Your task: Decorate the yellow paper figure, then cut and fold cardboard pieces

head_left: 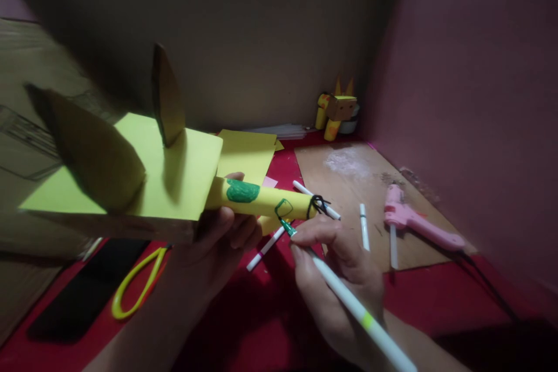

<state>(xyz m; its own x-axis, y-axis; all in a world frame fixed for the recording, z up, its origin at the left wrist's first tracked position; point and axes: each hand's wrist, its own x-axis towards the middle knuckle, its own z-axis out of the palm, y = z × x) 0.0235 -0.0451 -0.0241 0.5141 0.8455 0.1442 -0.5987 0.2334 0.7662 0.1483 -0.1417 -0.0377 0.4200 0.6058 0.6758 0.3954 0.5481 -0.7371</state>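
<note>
A yellow paper animal figure (196,157) fills the left and centre, with a box-shaped part, two brown cardboard ears and a yellow paper tube (269,197). My left hand (224,238) is closed round the tube near the box, holding the figure up. On the tube are a filled green patch and a green outlined shape; black string strands show at its far end. My right hand (335,279) pinches a white felt-tip pen (342,293) with a lime band. The pen's green tip touches the tube at the edge of the outlined shape.
On the red table (265,325) lie a dark phone (87,290), yellow-handled scissors (131,296) and several loose pens. A pink glue gun (418,224) rests on a cardboard sheet (314,160) at right. Behind stand yellow paper (248,148) and a smaller cardboard animal (340,109).
</note>
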